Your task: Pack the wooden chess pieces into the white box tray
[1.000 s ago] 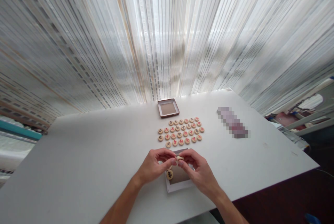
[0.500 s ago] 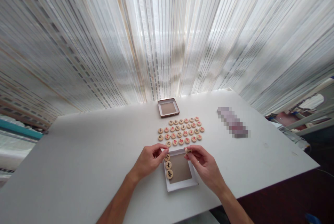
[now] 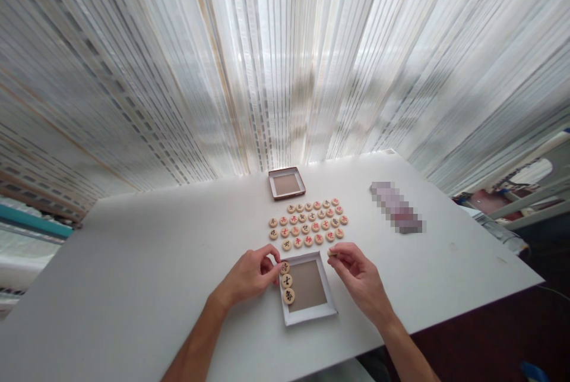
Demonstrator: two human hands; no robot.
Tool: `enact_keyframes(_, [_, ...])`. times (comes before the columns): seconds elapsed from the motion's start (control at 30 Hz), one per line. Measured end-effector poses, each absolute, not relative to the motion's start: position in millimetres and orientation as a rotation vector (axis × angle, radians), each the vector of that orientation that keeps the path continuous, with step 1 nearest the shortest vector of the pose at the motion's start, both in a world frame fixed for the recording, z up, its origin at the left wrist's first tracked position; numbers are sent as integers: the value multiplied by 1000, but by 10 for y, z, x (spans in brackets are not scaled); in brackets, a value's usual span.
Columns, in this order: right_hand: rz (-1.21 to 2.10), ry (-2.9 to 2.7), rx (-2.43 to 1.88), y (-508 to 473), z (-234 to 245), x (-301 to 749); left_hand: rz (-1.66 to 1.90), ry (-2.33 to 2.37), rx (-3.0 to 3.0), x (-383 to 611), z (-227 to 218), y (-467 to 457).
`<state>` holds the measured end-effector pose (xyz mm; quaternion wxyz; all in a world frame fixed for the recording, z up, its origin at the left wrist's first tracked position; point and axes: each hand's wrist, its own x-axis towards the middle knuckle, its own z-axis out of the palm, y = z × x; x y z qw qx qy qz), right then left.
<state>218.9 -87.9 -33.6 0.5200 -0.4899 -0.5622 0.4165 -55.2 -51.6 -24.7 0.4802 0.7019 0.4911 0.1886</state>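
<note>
A white-walled cardboard box (image 3: 309, 315) with a brown floor lies before me. Down its left side run three round wooden Chinese chess pieces (image 3: 287, 281) with black characters. At the box's upper left corner, my left hand (image 3: 249, 274) has thumb and forefinger closed on the wall, next to the top piece. Pinched in my right hand (image 3: 360, 272) is another Chinese chess piece (image 3: 332, 253), seen mostly edge-on, just beyond the box's upper right corner; its character is hidden. Rows of Chinese chess pieces (image 3: 305, 229), red and black, lie face up beyond the box.
A second shallow box part (image 3: 287, 196) with a brown rim rests at the back of the white table (image 3: 146, 263). To the right lies a blurred-out flat object (image 3: 396, 208). A striped sheer curtain (image 3: 285, 73) hangs along the far edge.
My right hand has moved right, away from over the box's far wall, carrying its piece. My left fingers have slipped slightly left and down along the box corner.
</note>
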Motion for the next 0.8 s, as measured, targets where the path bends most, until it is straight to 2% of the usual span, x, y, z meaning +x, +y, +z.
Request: enact_keyframes(0.8, [1044,-1366,-1168,-893,-348,2164,437,1203,1756,-563,-247,-517])
